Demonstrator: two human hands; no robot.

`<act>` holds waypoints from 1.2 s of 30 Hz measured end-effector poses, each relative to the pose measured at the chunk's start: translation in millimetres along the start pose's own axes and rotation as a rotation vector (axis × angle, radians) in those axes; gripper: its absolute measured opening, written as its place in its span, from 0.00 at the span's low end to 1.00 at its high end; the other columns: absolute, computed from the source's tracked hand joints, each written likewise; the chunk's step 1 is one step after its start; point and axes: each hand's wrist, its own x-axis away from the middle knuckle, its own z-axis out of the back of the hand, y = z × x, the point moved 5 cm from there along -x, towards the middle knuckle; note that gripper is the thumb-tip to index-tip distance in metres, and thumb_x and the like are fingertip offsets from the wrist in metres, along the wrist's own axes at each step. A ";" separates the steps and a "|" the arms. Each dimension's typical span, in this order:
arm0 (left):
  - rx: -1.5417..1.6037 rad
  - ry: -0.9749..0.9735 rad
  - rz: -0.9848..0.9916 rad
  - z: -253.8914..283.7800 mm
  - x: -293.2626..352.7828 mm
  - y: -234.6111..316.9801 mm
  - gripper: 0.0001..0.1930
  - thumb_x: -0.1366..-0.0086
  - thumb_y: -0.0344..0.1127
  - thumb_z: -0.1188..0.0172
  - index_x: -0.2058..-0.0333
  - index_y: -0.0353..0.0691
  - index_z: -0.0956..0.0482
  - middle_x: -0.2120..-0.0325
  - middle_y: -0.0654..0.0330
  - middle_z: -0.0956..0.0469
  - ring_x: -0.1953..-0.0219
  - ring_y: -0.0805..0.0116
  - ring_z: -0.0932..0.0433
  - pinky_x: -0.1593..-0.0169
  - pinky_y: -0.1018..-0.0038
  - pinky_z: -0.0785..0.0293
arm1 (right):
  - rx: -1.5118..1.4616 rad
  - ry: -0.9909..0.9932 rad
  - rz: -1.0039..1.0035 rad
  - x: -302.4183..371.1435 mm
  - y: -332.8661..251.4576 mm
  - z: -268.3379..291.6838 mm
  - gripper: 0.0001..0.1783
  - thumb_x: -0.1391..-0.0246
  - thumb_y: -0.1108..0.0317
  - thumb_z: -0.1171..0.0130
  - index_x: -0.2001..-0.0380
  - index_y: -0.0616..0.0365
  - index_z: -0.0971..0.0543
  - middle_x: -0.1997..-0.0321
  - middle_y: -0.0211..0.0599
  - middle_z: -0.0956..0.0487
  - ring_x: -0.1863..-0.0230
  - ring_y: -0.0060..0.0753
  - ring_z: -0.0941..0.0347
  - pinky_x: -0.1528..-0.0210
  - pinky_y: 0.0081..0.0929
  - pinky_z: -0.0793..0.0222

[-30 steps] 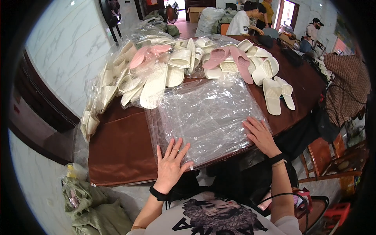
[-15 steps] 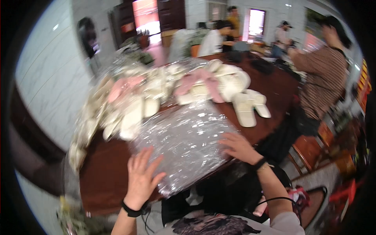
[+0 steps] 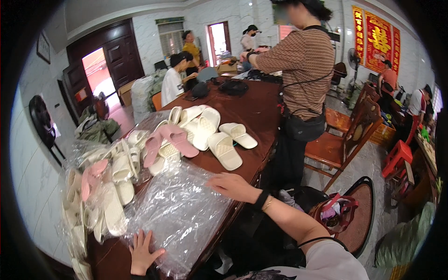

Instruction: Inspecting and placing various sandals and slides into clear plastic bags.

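A flat stack of clear plastic bags (image 3: 184, 214) lies on the brown table in front of me, glinting and creased. My left hand (image 3: 145, 254) rests at its near left edge with the fingers spread. On its far right edge lies my right hand (image 3: 234, 186), fingers stretched over the plastic and holding nothing that I can see. Just beyond sit pink slippers (image 3: 179, 140) on top of cream slippers (image 3: 203, 129). A separate cream pair, with its nearer slipper (image 3: 225, 151) toward me, stands to the right. Slippers in clear bags (image 3: 114, 207) are heaped to the left.
The brown table (image 3: 249, 102) stretches away from me, with a black cap (image 3: 233, 87) farther back. A co-worker in a striped top (image 3: 305, 70) stands at its right side. Wooden chairs (image 3: 347, 140), a red stool (image 3: 397, 156) and a bag (image 3: 336, 210) are to the right.
My view has swung to the right and up, so the table and slippers sit farther left in it. Both hands stay at the plastic, left hand at the left edge, right hand at the right.
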 end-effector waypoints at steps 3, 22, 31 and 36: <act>-0.073 -0.031 0.045 1.5 2.9 4.3 0.49 0.51 0.65 0.35 0.34 0.53 0.43 0.32 0.48 0.51 0.30 0.41 0.57 0.37 0.36 0.54 | -0.022 0.191 0.190 -46.9 -54.7 1.2 0.17 0.42 0.67 0.47 0.49 0.50 0.25 0.56 0.40 0.24 0.51 0.45 0.28 0.50 0.41 0.31; -0.082 0.026 0.027 -5.5 9.3 -16.4 0.48 0.51 0.72 0.41 0.34 0.59 0.43 0.30 0.54 0.53 0.29 0.43 0.58 0.38 0.30 0.58 | 0.110 0.242 0.105 -87.7 -39.3 -25.3 0.16 0.43 0.67 0.46 0.52 0.53 0.24 0.60 0.43 0.26 0.55 0.49 0.30 0.55 0.42 0.33; 0.073 -0.005 0.024 -6.3 14.2 -7.3 0.50 0.49 0.74 0.44 0.32 0.60 0.49 0.29 0.55 0.58 0.28 0.46 0.65 0.37 0.30 0.65 | -0.083 0.041 -0.010 -23.1 -23.7 -21.1 0.20 0.48 0.78 0.46 0.49 0.62 0.26 0.47 0.47 0.27 0.44 0.49 0.32 0.40 0.34 0.38; 0.170 0.263 -0.039 22.0 36.3 -4.2 0.40 0.40 0.64 0.44 0.34 0.55 0.42 0.30 0.51 0.55 0.28 0.47 0.60 0.33 0.40 0.60 | 0.010 -0.021 0.043 19.6 -67.3 -18.8 0.21 0.47 0.77 0.46 0.48 0.60 0.26 0.44 0.47 0.30 0.40 0.50 0.36 0.37 0.38 0.41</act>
